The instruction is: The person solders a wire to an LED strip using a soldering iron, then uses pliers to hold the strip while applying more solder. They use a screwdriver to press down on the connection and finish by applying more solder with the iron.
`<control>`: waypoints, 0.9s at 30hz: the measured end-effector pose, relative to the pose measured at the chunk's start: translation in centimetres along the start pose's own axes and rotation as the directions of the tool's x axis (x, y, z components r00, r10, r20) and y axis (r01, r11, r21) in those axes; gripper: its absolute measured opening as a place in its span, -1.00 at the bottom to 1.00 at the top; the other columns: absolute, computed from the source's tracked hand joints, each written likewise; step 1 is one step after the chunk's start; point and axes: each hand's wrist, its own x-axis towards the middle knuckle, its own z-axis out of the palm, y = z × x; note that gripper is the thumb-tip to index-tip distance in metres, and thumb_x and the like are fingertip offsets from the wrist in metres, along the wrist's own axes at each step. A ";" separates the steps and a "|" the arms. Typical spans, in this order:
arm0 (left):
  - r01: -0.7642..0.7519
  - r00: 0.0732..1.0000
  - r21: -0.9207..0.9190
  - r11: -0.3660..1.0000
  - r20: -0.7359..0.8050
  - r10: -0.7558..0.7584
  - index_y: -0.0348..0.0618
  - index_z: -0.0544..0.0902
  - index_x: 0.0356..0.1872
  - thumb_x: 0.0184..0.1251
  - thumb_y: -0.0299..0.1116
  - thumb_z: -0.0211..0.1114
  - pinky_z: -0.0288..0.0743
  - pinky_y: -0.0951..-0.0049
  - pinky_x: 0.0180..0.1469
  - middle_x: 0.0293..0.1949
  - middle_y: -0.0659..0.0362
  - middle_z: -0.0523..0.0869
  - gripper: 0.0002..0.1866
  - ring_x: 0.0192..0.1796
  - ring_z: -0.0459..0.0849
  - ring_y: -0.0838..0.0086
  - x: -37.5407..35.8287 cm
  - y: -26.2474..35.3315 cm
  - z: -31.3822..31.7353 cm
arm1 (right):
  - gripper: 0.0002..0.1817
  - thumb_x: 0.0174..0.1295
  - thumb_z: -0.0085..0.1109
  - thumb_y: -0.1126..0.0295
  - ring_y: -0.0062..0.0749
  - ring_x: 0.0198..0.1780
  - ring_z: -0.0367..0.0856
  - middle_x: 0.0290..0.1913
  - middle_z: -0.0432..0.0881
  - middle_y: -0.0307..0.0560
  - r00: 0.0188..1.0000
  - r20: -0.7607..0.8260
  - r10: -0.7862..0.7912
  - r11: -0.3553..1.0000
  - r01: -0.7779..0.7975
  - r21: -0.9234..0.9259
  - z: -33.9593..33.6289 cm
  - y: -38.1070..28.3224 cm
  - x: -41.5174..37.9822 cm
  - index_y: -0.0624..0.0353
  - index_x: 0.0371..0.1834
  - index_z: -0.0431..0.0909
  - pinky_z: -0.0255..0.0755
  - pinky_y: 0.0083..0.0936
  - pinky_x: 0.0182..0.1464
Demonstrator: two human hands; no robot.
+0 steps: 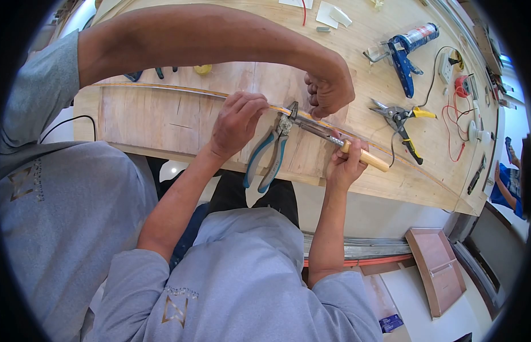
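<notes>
My left hand (pixel 237 125) pinches a long thin strip (pixel 180 89) that runs across the wooden table. My right hand (pixel 345 165) is wrapped round the wooden handle (pixel 373 159) of a soldering-iron-like tool, its metal shaft pointing left along the strip. Between my hands, grey-and-blue pliers (pixel 271 148) have their jaws at the strip, handles hanging over the table's front edge. A co-worker's arm (pixel 220 35) reaches over from the left, and its curled hand (pixel 328 91) is at the strip just above the tool.
On the wooden table (pixel 220 165), a blue caulking gun (pixel 401 60), yellow-and-black snips (pixel 399 119) and a power strip (pixel 446 68) with red wires (pixel 452 122) lie to the right. Below right is an open box (pixel 436 268). A person in blue (pixel 508 182) is at far right.
</notes>
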 end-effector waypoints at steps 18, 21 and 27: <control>-0.035 0.999 0.024 0.999 0.002 0.035 -0.23 0.57 -0.31 0.07 -0.60 0.31 0.44 0.34 -0.13 -0.29 0.12 0.67 -0.85 -0.21 0.60 0.24 0.2 0.2 0.1 | -0.91 0.30 0.08 0.44 -0.22 -0.22 0.71 -0.43 0.55 -0.14 1.000 -0.002 -0.027 0.999 0.027 0.044 -0.2 0.5 0.2 0.16 -0.34 0.41 0.27 -0.77 -0.65; -0.036 0.999 0.033 0.999 0.006 0.036 -0.23 0.58 -0.31 0.07 -0.60 0.31 0.44 0.34 -0.13 -0.29 0.12 0.67 -0.85 -0.21 0.60 0.24 0.2 0.2 0.1 | -0.91 0.30 0.10 0.44 -0.19 -0.20 0.72 -0.43 0.55 -0.14 1.000 -0.001 -0.020 1.000 0.020 0.007 -0.4 0.5 0.2 0.16 -0.34 0.41 0.20 -0.78 -0.68; -0.027 1.000 0.038 0.999 0.015 0.027 -0.23 0.58 -0.31 0.07 -0.59 0.31 0.44 0.35 -0.13 -0.28 0.13 0.66 -0.85 -0.21 0.59 0.25 0.2 0.2 0.1 | -0.90 0.29 0.11 0.44 -0.24 -0.23 0.72 -0.44 0.55 -0.13 1.000 0.004 -0.031 0.999 0.031 0.013 0.0 0.3 0.1 0.18 -0.35 0.42 0.19 -0.80 -0.69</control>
